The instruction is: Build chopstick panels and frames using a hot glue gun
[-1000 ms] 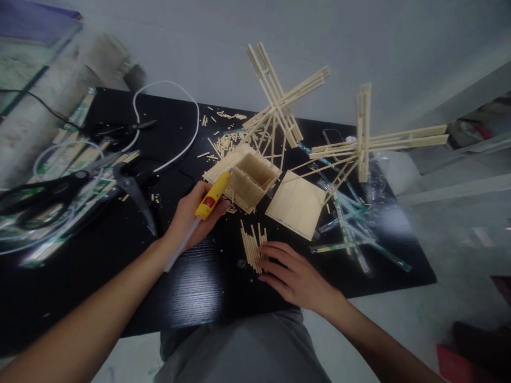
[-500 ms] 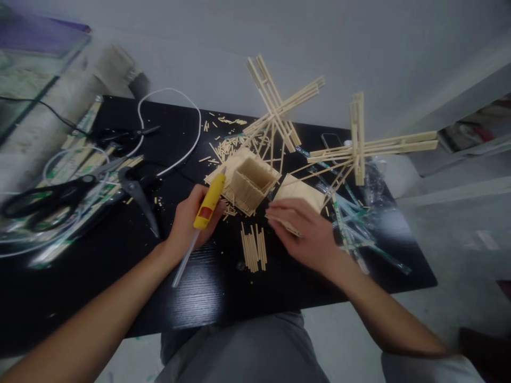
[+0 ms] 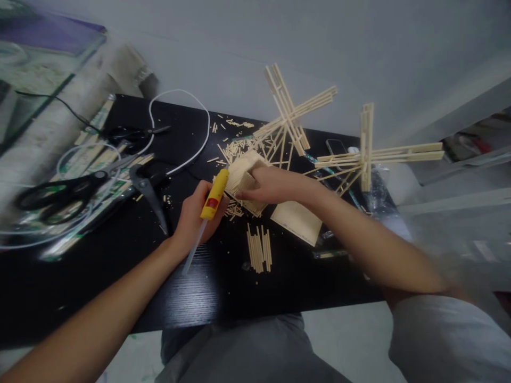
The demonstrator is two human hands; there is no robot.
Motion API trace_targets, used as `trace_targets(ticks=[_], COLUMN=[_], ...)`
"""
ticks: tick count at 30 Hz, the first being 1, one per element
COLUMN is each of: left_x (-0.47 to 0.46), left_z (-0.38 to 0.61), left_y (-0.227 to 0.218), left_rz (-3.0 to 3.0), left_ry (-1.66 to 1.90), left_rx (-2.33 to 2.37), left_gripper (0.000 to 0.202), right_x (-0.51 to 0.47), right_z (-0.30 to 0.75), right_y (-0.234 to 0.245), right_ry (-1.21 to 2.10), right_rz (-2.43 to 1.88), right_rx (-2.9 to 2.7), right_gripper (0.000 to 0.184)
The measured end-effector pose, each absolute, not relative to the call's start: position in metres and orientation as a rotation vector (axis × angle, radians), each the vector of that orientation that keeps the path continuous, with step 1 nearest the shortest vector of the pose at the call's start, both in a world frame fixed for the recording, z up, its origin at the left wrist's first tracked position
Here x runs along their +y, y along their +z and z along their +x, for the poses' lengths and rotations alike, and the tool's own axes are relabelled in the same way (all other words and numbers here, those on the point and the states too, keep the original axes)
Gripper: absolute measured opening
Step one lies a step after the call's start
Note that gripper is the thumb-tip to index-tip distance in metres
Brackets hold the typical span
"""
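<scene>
My left hand [image 3: 198,215] is closed around a yellow glue gun [image 3: 215,192], its nozzle pointing up and a clear glue stick trailing from its lower end. My right hand [image 3: 265,183] grips the near wall of an open box made of thin wooden sticks [image 3: 255,205]; its fingers reach inside, hidden, with the thumb on the outer side. Close to the box's right lies a flat pale wooden panel [image 3: 297,221], partly under my right forearm. A small row of cut wooden sticks [image 3: 259,249] rests in front of the box.
Two cross-shaped stick structures [image 3: 287,114] [image 3: 364,151] stand at the back and right. Loose stick pieces [image 3: 235,146] lie behind the box. On the left are black scissors [image 3: 67,194], pliers-like cutters [image 3: 147,191], a white cable [image 3: 208,122] and packaged sticks. A phone [image 3: 336,147] lies at the back edge.
My right hand has moved left from the flat panel to the stick box and taken hold of its wall. My left hand still holds the glue gun. The view has shifted slightly.
</scene>
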State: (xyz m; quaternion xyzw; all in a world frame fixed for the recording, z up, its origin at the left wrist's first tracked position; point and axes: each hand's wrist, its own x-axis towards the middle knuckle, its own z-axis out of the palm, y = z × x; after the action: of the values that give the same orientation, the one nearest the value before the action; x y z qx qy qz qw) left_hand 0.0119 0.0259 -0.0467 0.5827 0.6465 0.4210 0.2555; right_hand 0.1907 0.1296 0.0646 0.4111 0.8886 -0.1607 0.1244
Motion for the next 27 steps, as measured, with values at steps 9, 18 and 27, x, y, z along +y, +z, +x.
trace_targets(ticks=[9, 18, 27], left_x=[0.026, 0.026, 0.027], left_z=[0.014, 0.014, 0.014], left_y=[-0.044, -0.047, -0.048], left_rz=[1.63, 1.677, 1.698], left_ry=[1.092, 1.096, 1.121], left_rx=[1.747, 1.703, 1.674], left_gripper=[0.025, 0.023, 0.021], right_x=[0.124, 0.128, 0.128], right_z=[0.18, 0.18, 0.181], right_y=[0.052, 0.049, 0.045], right_ry=[-0.443, -0.459, -0.498], right_rz=[1.277, 1.31, 1.209], right_rx=[2.511, 2.471, 2.462], right_gripper=[0.043, 0.042, 0.03])
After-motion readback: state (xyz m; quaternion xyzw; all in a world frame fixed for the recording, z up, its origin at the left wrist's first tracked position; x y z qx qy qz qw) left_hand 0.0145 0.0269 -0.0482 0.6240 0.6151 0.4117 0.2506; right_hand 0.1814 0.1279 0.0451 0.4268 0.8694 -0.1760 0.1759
